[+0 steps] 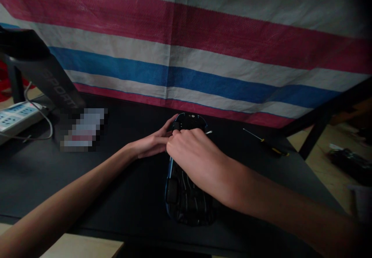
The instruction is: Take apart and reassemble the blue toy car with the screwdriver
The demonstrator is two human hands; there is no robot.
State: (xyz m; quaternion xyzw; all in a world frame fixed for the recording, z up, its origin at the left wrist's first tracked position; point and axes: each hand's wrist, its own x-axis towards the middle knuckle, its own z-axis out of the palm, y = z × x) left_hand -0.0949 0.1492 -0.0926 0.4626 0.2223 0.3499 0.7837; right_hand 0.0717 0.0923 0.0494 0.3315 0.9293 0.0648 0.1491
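Note:
A toy car (190, 201) lies wheels up on the black table, its dark underside facing me and blue bodywork showing along the edges. At its left side, near a wheel at the far end, my left hand (154, 141) steadies it with the fingers against the edge. My right hand (193, 145) is closed in a fist over the far half of the underside. Its fingertips, and whatever they grip, are hidden from me. A small pale tip (209, 132) pokes out just right of the knuckles; I cannot tell what it belongs to.
A screwdriver (266, 142) with a black and yellow handle lies to the right. On the left are a pixelated flat object (87, 128), a grey stand marked SPORT (55, 75) and a white power strip (20, 116) with a cable. A striped tarp (232, 68) hangs behind the table (130, 196).

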